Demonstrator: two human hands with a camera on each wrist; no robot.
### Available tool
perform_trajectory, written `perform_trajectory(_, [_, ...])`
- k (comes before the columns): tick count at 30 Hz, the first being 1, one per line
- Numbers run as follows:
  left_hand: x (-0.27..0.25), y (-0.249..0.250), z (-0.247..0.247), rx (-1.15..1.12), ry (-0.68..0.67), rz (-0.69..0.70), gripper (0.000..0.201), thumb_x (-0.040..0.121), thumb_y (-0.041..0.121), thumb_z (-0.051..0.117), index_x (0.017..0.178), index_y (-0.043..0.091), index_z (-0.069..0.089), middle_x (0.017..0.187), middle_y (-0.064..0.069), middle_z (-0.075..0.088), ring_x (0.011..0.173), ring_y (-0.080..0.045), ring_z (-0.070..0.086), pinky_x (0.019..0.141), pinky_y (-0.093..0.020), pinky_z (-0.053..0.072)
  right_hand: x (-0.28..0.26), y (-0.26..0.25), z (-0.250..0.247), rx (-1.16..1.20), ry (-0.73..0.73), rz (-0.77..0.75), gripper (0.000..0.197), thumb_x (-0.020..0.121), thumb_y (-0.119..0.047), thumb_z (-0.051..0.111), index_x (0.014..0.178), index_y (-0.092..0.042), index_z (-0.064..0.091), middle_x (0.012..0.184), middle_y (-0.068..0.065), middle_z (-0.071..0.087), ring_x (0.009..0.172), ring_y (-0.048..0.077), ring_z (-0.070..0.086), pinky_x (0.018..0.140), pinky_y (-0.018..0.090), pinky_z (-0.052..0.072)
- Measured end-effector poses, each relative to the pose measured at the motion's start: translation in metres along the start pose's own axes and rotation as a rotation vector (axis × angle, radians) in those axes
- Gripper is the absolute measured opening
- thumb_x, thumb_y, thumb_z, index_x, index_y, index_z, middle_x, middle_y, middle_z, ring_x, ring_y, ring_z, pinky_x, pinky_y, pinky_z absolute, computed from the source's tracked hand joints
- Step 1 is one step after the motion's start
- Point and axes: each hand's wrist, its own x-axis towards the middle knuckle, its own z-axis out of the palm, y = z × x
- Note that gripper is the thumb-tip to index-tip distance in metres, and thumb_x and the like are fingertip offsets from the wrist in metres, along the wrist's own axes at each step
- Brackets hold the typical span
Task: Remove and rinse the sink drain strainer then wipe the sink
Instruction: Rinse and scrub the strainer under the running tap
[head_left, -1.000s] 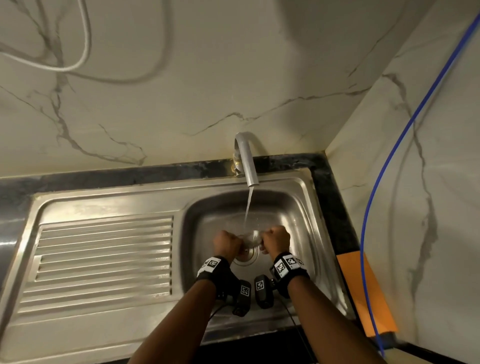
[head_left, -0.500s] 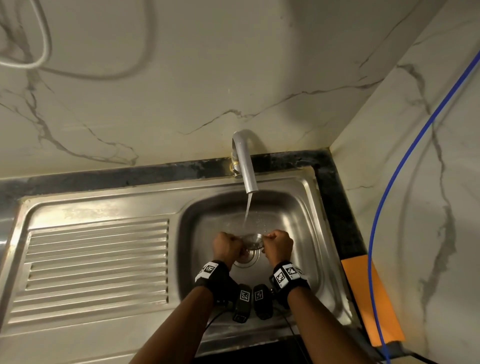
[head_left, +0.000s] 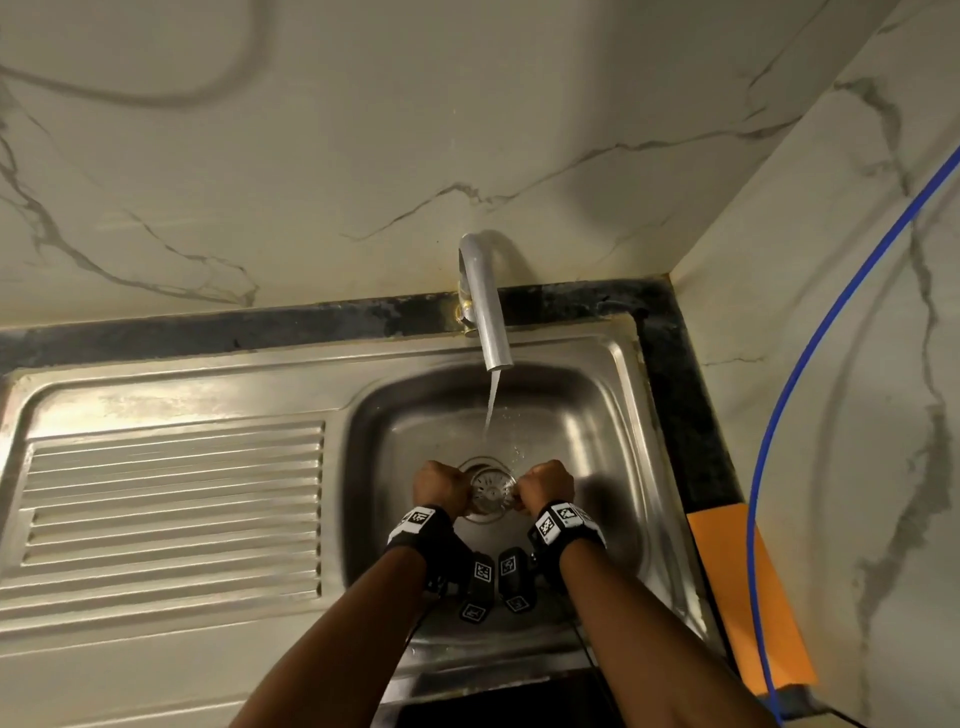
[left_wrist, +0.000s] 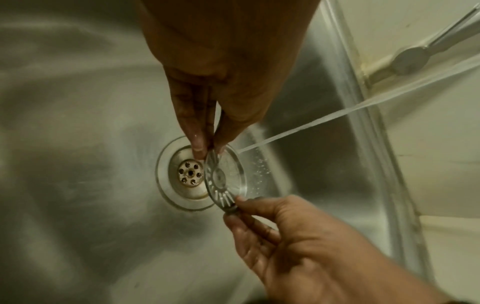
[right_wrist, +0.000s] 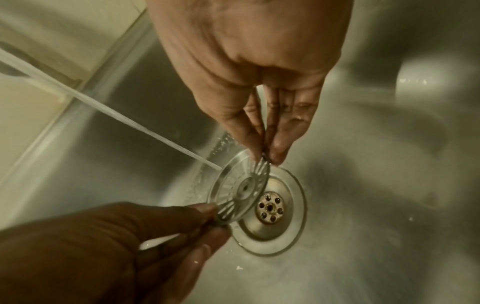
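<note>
strainer (left_wrist: 225, 177) pinched by both hands, under water

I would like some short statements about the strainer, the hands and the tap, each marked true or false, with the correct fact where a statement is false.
1. The strainer sits in the drain opening. False: it is lifted out, held above the open drain.
2. Both hands pinch the strainer at opposite edges. True: the left hand and the right hand each hold an edge.
3. The tap is turned off. False: a stream of water runs from it.
4. The water reaches the strainer. True, in both wrist views.
5. An orange cloth lies inside the basin. False: an orange thing lies outside the sink, on its right.
</note>
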Motion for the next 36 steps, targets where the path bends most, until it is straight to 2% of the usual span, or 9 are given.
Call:
perform_trajectory(3, [0.024, -0.02, 0.013, 0.04, 0.031, 0.016, 0.008, 0.067, 0.017, 0.072, 0.068, 0.02, 0.079, 0.061, 0.003, 0.074, 0.066, -0.017, 0.076, 0.067, -0.032, 0.065, 0.009, -0.002, 0.012, -0.02, 0.033, 0.021, 0.018, 0.054, -0.018, 0.067, 0.065, -0.005, 0.07, 0.064, 0.009, 0.072, 0.064, 0.027, 0.073, 0.057, 0.033, 0.062])
perform_trajectory(5, [0.023, -0.026, 0.014, 0.052, 0.056, 0.028, 0.004, 0.067, 0.018, 0.078, 0.064, 0.016, 0.077, 0.06, 0.002, 0.073, 0.066, -0.015, 0.075, 0.067, -0.028, 0.063, -0.015, -0.02, 0.007, -0.041, 0.05, -0.018, 0.02, 0.062, -0.016, 0.067, 0.077, -0.003, 0.071, 0.08, 0.014, 0.075, 0.079, 0.032, 0.073, 0.061, 0.029, 0.057])
perform_trajectory(8, [0.02, -0.033, 0.016, 0.048, 0.061, 0.022, 0.01, 0.072, 0.02, 0.08, 0.066, 0.013, 0.077, 0.063, 0.001, 0.074, 0.072, -0.016, 0.075, 0.065, -0.021, 0.055, -0.024, -0.027, 0.011, -0.089, 0.081, -0.063, 0.023, 0.075, -0.011, 0.062, 0.093, 0.0, 0.071, 0.1, 0.02, 0.073, 0.099, 0.037, 0.068, 0.077, 0.034, 0.055])
perform_trajectory(11, [0.017, -0.038, 0.017, 0.032, 0.085, 0.041, 0.008, 0.07, 0.013, 0.073, 0.074, 0.014, 0.08, 0.072, -0.003, 0.077, 0.083, -0.023, 0.075, 0.075, -0.026, 0.059, -0.025, -0.026, 0.014, -0.116, 0.125, -0.078, 0.025, 0.08, -0.01, 0.063, 0.101, 0.0, 0.071, 0.109, 0.022, 0.071, 0.107, 0.038, 0.066, 0.084, 0.036, 0.055])
perform_trajectory(17, [0.014, -0.039, 0.022, -0.055, 0.084, 0.099, 0.021, 0.069, 0.01, 0.076, 0.087, 0.019, 0.084, 0.083, -0.003, 0.08, 0.091, -0.023, 0.075, 0.087, -0.032, 0.06, -0.016, -0.023, 0.018, -0.112, 0.147, -0.062, 0.017, 0.074, -0.007, 0.064, 0.086, -0.001, 0.073, 0.093, 0.02, 0.074, 0.094, 0.038, 0.07, 0.074, 0.035, 0.056])
perform_trajectory(21, [0.015, -0.038, 0.025, -0.057, 0.105, 0.11, 0.029, 0.073, 0.009, 0.073, 0.097, 0.021, 0.083, 0.093, -0.006, 0.08, 0.101, -0.025, 0.073, 0.09, -0.027, 0.056, -0.013, -0.022, 0.018, -0.111, 0.181, -0.08, 0.019, 0.075, -0.007, 0.065, 0.092, -0.002, 0.074, 0.099, 0.02, 0.074, 0.1, 0.039, 0.069, 0.077, 0.035, 0.056])
perform_trajectory(26, [0.014, -0.037, 0.027, -0.068, 0.127, 0.093, 0.03, 0.074, 0.008, 0.073, 0.1, 0.019, 0.083, 0.099, -0.008, 0.08, 0.104, -0.028, 0.072, 0.092, -0.03, 0.056, -0.011, -0.019, 0.021, -0.123, 0.19, -0.119, 0.017, 0.079, -0.007, 0.066, 0.094, -0.002, 0.075, 0.1, 0.02, 0.074, 0.101, 0.038, 0.069, 0.08, 0.036, 0.056])
perform_trajectory(33, [0.014, -0.037, 0.029, -0.092, 0.174, 0.096, 0.03, 0.076, 0.009, 0.07, 0.102, 0.016, 0.082, 0.105, -0.007, 0.079, 0.106, -0.027, 0.071, 0.094, -0.029, 0.054, -0.008, -0.014, 0.026, -0.154, 0.191, -0.128, 0.017, 0.074, -0.012, 0.076, 0.09, -0.006, 0.076, 0.097, 0.017, 0.075, 0.098, 0.036, 0.07, 0.077, 0.036, 0.058])
perform_trajectory(36, [0.014, -0.037, 0.029, -0.113, 0.199, 0.09, 0.03, 0.079, 0.008, 0.066, 0.104, 0.014, 0.082, 0.106, -0.009, 0.079, 0.108, -0.028, 0.07, 0.096, -0.03, 0.053, -0.005, -0.011, 0.027, -0.18, 0.19, -0.156, 0.014, 0.077, -0.01, 0.07, 0.09, -0.006, 0.075, 0.097, 0.017, 0.075, 0.098, 0.036, 0.07, 0.078, 0.036, 0.057])
